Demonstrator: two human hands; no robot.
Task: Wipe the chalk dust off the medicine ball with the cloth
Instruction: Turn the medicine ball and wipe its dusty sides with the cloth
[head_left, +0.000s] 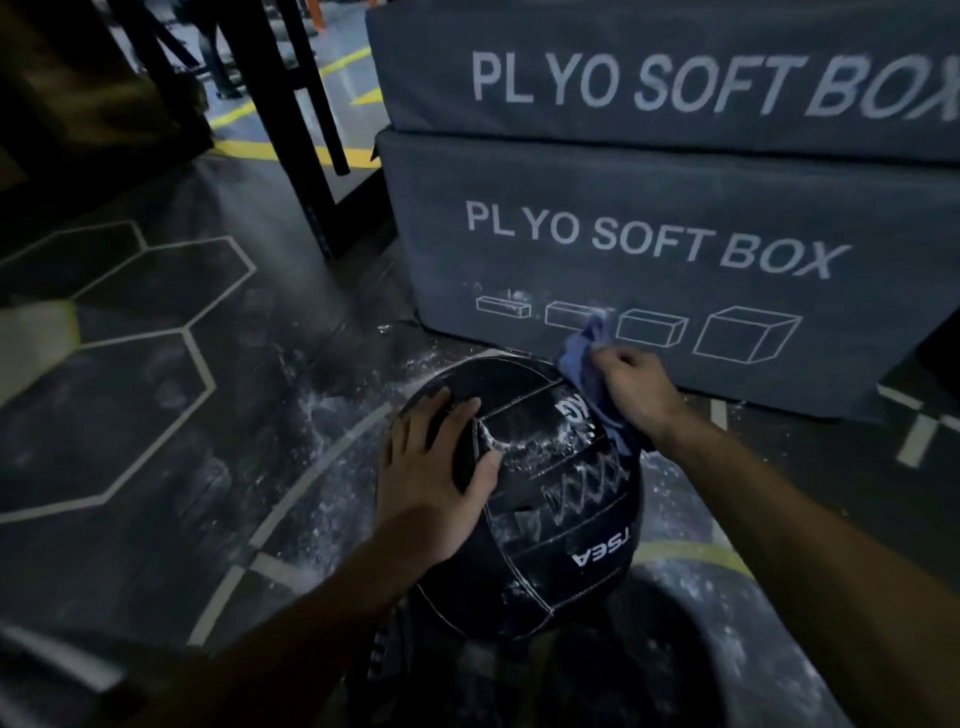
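right hand (636, 387) grips cloth (584, 358) | left hand (441, 467) flat on ball (545, 519) | ball underside hidden

Medicine ball (540, 499) lies before stacked plyo boxes (649, 249).

Open floor (156, 415) to the left of the medicine ball (530, 499) — room there to reach in. Hemmed on the far side by stacked plyo boxes (649, 249), just beyond the ball's upper right. Black rack posts (301, 130) upright at the far left of the boxes, narrowing that corner. Ball's left face taken by the left hand (436, 483); upper right edge covered by the right hand (639, 389) gripping the cloth (582, 364) — top middle panel bare between them.
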